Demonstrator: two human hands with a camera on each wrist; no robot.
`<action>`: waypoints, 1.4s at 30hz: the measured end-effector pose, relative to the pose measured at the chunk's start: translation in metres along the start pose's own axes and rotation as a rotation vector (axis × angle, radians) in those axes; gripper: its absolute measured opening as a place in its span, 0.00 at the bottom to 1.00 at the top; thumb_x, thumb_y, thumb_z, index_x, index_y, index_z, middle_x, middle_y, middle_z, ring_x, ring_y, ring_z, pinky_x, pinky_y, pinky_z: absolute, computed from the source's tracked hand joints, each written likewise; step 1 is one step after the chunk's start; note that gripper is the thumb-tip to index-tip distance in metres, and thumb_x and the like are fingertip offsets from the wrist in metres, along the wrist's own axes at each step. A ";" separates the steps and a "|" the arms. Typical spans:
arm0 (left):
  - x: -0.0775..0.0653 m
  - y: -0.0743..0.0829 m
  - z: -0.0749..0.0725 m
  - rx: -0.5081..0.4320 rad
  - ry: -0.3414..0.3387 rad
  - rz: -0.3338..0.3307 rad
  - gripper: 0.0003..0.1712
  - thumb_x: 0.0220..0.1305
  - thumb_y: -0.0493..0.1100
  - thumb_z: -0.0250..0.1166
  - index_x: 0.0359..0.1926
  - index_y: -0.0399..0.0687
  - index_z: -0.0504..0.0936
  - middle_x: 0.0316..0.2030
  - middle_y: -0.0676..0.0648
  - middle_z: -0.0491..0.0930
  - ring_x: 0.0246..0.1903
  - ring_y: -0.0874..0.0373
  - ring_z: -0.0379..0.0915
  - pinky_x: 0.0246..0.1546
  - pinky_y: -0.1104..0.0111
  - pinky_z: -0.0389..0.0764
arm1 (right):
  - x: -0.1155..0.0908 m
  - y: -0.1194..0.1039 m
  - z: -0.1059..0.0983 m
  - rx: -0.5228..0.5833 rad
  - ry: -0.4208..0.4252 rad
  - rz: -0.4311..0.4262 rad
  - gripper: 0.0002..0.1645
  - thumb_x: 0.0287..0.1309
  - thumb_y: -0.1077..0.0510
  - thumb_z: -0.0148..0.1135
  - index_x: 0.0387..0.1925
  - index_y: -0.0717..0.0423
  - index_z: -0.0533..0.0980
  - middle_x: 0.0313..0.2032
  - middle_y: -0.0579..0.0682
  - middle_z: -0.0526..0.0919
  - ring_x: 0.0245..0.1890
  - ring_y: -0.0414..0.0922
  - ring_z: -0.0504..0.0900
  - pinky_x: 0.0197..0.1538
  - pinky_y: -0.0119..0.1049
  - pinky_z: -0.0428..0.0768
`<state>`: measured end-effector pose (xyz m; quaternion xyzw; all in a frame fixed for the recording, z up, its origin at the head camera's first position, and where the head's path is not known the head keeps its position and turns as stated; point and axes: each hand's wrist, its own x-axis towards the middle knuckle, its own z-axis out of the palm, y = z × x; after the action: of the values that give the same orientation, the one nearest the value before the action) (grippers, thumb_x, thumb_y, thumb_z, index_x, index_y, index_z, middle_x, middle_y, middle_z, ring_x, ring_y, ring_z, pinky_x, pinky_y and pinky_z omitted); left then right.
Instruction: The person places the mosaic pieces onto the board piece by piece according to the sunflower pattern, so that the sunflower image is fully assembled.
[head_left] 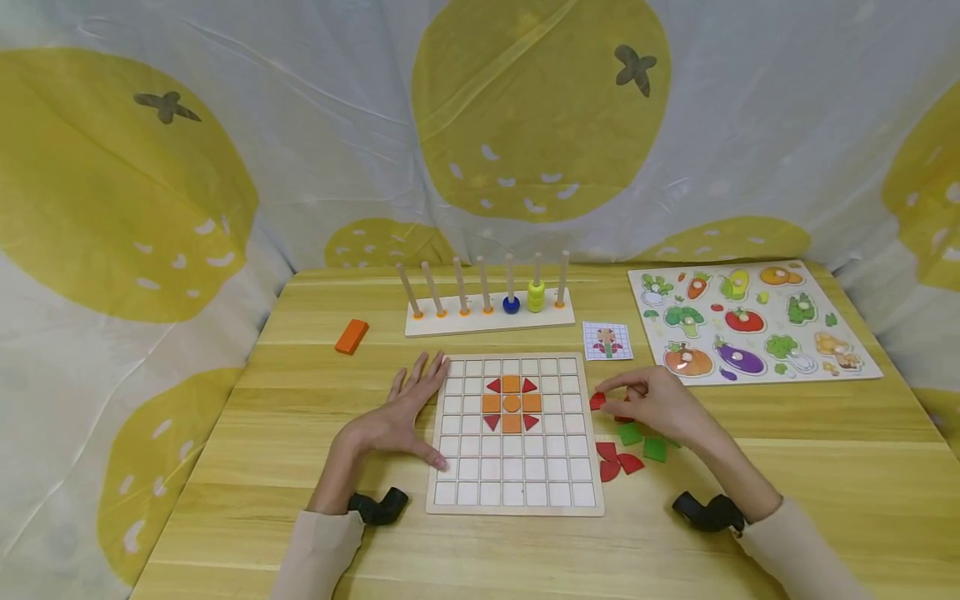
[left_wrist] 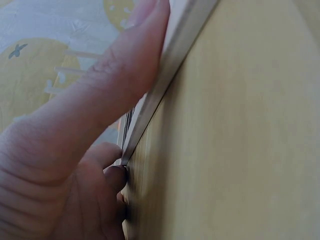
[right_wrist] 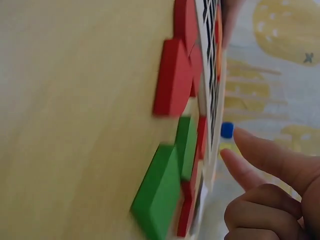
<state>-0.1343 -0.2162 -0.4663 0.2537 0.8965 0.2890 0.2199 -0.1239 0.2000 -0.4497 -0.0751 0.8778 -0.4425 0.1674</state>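
A wooden grid board (head_left: pixel 499 483) lies flat in front of me, bearing an orange circle piece (head_left: pixel 512 403) ringed by orange squares and red triangles. My left hand (head_left: pixel 390 427) rests against the board's left edge, fingers spread and thumb at the lower left. To the right of the board, my right hand (head_left: pixel 660 404) hovers over loose pieces. Its thumb and index finger are apart near a red quarter-circle piece (head_left: pixel 597 401), while the other fingers bend inward. Green squares (right_wrist: pixel 157 192) and red quarter-circles (right_wrist: pixel 172 77) lie close below that hand.
Behind the board stands a peg rack (head_left: pixel 487 321) with blue and yellow beads. A pattern card (head_left: pixel 608 342) lies at the board's upper right, before a vegetable puzzle (head_left: pixel 750 325). An orange block (head_left: pixel 351 337) sits at left. Patterned cloth hangs behind the table.
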 end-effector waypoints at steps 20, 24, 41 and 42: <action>-0.001 0.001 -0.001 0.000 0.003 -0.001 0.87 0.38 0.60 0.87 0.84 0.48 0.33 0.84 0.44 0.24 0.82 0.42 0.12 0.79 0.39 0.22 | -0.012 0.026 -0.025 0.030 -0.242 -0.062 0.19 0.48 0.62 0.81 0.45 0.58 0.89 0.17 0.41 0.58 0.18 0.35 0.57 0.22 0.27 0.56; -0.001 0.001 -0.001 0.003 0.004 -0.002 0.87 0.38 0.60 0.87 0.84 0.47 0.33 0.84 0.44 0.24 0.82 0.42 0.13 0.79 0.39 0.22 | -0.011 0.028 -0.023 0.026 -0.252 -0.086 0.15 0.47 0.64 0.80 0.41 0.59 0.89 0.17 0.42 0.61 0.18 0.35 0.57 0.22 0.27 0.58; -0.001 0.001 -0.001 -0.004 -0.001 -0.010 0.88 0.37 0.60 0.87 0.84 0.48 0.33 0.84 0.45 0.24 0.82 0.43 0.12 0.79 0.39 0.22 | -0.009 0.018 -0.014 0.032 -0.191 -0.054 0.20 0.49 0.64 0.79 0.47 0.58 0.88 0.21 0.43 0.61 0.21 0.37 0.59 0.25 0.30 0.56; -0.001 0.001 -0.001 -0.002 -0.002 -0.011 0.88 0.38 0.61 0.87 0.84 0.48 0.33 0.84 0.45 0.24 0.82 0.43 0.12 0.79 0.40 0.22 | -0.009 0.019 -0.014 0.026 -0.186 -0.048 0.20 0.50 0.64 0.79 0.48 0.58 0.88 0.20 0.42 0.61 0.21 0.37 0.58 0.25 0.30 0.56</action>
<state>-0.1337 -0.2160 -0.4649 0.2488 0.8973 0.2887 0.2225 -0.1205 0.2243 -0.4549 -0.1347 0.8505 -0.4489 0.2387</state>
